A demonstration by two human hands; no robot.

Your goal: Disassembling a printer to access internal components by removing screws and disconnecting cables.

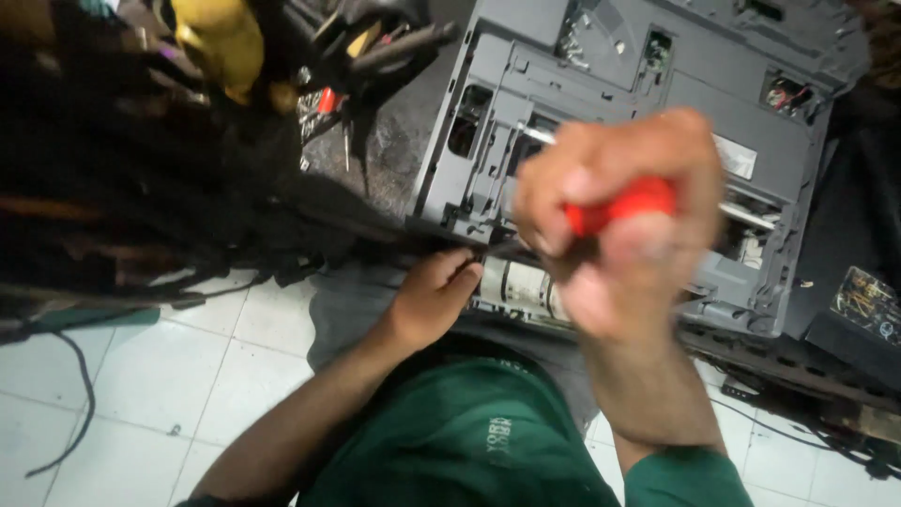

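The grey machine housing [648, 122] lies open-side up on the dark worktop [394, 131], its inner rods and slots exposed, so some covering already seems off; it looks still mid-disassembly, with parts left in place. The right hand [619, 235] is fisted tight around a red-handled screwdriver [624, 205], its metal shaft pointing toward 10 o'clock into the housing. The housing sits directly under that grip. The left hand [434, 299], at 8 o'clock from the right, presses curled fingers against the housing's near edge, beside a pale roller [516, 286]. Loose tools [366, 56] lie at 11 o'clock.
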